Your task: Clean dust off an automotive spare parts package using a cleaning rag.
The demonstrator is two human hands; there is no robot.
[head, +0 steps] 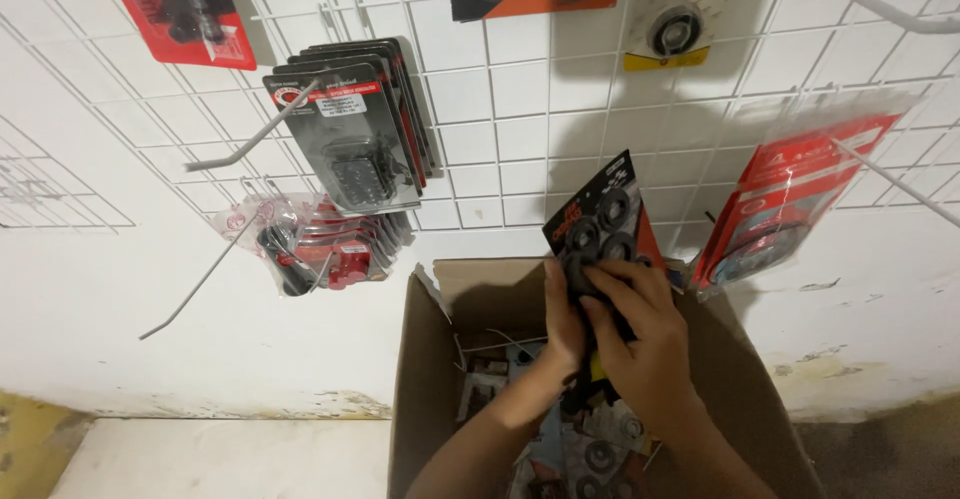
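I hold with both my hands a flat blister pack point(600, 224), black card with a red-orange side and dark rubber rings under clear plastic. It stands upright, a little tilted, above the open cardboard box point(420, 379), just in front of the white wire grid point(500, 109) on the wall. My left hand point(562, 324) grips the pack from the left lower edge, and my right hand point(640, 334) is closed over its lower front, the fingers curled on the rings.

I judge the pack light and thin; the card is stiff enough but can bend, and the plastic face is smooth, maybe slippery. The best place to hold is the lower card edge, not the bubble.

Around it the room is narrow. To the left, packs with black parts point(360, 139) hang on a hook, and below them red packs point(320, 249). To the right, a red pack in a clear sleeve point(790, 204) hangs very near. Bare metal hooks point(250, 139) stick out toward me and could catch the card. The box is full of more packs, so the free space is mostly upward, on the grid between the hanging goods
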